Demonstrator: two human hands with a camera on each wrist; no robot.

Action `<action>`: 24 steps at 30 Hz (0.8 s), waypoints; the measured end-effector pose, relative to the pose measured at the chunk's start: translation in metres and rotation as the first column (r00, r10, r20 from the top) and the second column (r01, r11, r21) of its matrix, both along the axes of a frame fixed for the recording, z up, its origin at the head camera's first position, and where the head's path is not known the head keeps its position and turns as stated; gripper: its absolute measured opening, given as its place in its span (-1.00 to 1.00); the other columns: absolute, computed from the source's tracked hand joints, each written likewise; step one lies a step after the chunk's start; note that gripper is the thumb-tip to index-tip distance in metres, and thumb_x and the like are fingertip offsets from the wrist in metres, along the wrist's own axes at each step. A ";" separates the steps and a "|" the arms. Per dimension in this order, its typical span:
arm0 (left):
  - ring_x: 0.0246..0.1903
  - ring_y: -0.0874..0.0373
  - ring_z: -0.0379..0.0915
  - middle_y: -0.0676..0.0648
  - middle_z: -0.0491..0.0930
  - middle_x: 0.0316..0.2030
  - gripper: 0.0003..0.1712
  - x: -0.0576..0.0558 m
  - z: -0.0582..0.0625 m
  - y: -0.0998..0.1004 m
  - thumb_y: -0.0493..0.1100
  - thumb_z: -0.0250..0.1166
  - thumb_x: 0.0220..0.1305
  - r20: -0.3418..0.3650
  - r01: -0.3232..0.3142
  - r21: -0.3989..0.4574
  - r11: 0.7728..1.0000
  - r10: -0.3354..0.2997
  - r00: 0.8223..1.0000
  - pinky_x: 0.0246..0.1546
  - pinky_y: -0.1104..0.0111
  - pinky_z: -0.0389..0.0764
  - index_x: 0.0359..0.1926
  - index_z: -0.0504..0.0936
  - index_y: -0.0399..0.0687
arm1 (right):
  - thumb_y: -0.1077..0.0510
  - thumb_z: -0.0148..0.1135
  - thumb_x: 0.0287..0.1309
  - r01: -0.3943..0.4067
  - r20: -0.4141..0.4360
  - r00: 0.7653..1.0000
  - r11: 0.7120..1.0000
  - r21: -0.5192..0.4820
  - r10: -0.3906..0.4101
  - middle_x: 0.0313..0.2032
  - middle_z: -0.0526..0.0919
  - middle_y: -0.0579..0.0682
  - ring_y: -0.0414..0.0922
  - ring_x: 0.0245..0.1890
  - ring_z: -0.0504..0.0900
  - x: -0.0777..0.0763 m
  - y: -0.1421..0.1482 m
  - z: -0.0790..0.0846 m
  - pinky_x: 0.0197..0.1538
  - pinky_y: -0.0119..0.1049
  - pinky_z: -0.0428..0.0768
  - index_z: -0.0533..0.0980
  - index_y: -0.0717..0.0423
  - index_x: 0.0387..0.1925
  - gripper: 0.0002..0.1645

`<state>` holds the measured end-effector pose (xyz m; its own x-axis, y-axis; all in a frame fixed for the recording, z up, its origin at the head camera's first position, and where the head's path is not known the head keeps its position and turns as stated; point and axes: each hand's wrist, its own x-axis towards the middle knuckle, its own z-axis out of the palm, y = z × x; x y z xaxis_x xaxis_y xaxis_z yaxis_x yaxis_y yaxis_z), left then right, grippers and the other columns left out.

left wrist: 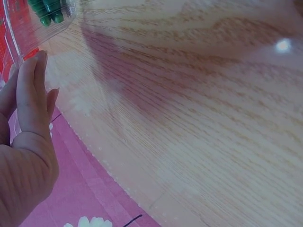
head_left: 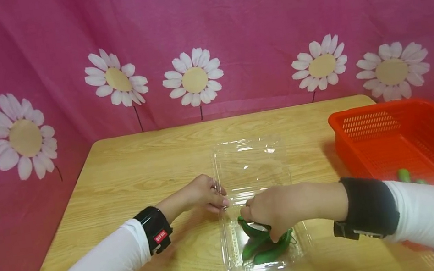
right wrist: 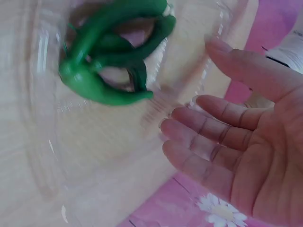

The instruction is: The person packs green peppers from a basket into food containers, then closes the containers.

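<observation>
A clear plastic clamshell box [head_left: 233, 249] lies unfolded on the table, its lid [head_left: 252, 165] towards the back. Several green peppers [head_left: 273, 252] sit in the near half, curved and crossing one another in the right wrist view. At the box's left side, by the fold, my left hand [head_left: 207, 194] pinches the plastic edge; in the left wrist view its fingers [left wrist: 31, 99] are fairly straight along that edge. My right hand [head_left: 275, 208] is over the peppers. The right wrist view shows its fingers spread and the palm holding nothing, apart from the peppers [right wrist: 109, 90].
On the right stands a red plastic basket [head_left: 364, 159] with perforated walls, and green pieces [head_left: 403, 175] show inside it, partly hidden by the right sleeve. Behind the wooden table [head_left: 154, 163] hangs a pink cloth [head_left: 242, 20] with white flowers.
</observation>
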<state>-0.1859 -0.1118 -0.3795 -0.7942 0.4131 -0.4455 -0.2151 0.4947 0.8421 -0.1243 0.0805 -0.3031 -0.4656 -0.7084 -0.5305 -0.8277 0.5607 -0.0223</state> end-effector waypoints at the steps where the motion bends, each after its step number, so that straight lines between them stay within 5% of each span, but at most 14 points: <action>1: -0.56 0.15 0.60 -0.19 0.66 -0.49 -0.69 0.000 -0.001 0.000 -0.40 0.33 0.01 -0.002 0.001 0.001 1.000 -0.001 1.000 -0.49 0.37 0.70 -0.20 0.51 -0.49 | -0.01 0.47 -0.24 0.008 -0.001 1.000 1.000 -0.003 -0.008 -0.37 0.46 -0.20 -0.29 -0.41 0.44 -0.001 0.000 0.002 -0.38 -0.49 0.56 0.35 -0.03 -0.21 -0.45; 24: -0.59 0.16 0.59 -0.21 0.66 -0.48 -0.69 0.002 -0.002 0.000 -0.41 0.33 0.00 -0.010 -0.025 0.004 1.000 0.025 1.000 -0.47 0.35 0.70 -0.21 0.52 -0.50 | 0.06 0.46 -0.21 0.176 0.041 0.984 0.978 -0.110 -0.173 0.01 0.51 -0.02 -0.11 -0.12 0.55 -0.015 0.035 0.019 -0.09 -0.23 0.63 0.36 0.11 0.01 -0.30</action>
